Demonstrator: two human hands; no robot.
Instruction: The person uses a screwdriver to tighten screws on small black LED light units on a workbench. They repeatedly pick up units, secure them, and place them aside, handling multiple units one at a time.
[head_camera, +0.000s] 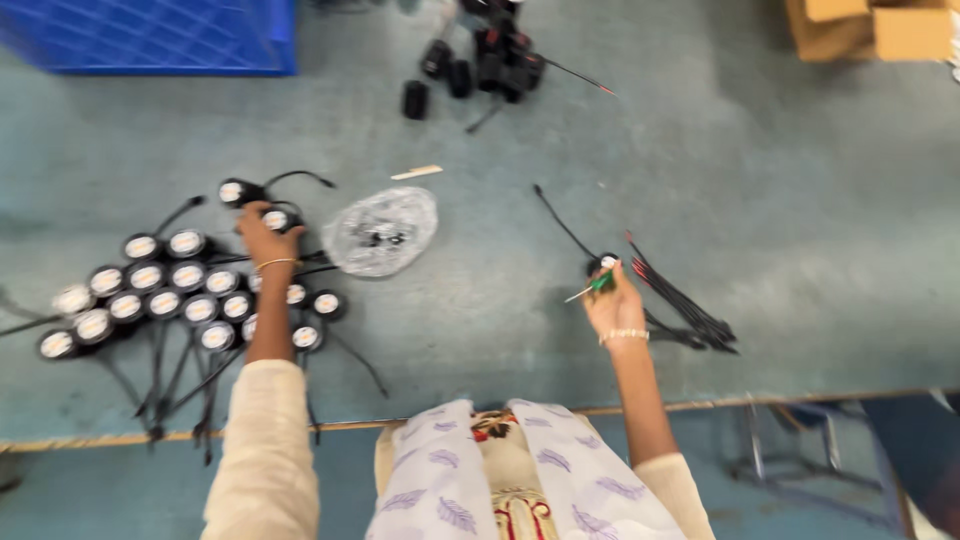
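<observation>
My left hand (262, 235) reaches to the far end of a cluster of small round black lamps with white faces (170, 295), its fingers closed around one lamp (278, 219) at the top of the group. My right hand (612, 300) grips a green-handled screwdriver (592, 288) and rests beside a single black lamp with a trailing wire (602, 263). A bundle of thin black wires with red tips (680, 305) lies just right of that hand.
A clear plastic bag of small parts (382, 230) lies between my hands. Black parts are piled (485, 65) at the far middle, a blue crate (160, 35) far left, cardboard boxes (870, 28) far right. The table's front edge (800, 398) runs below my arms.
</observation>
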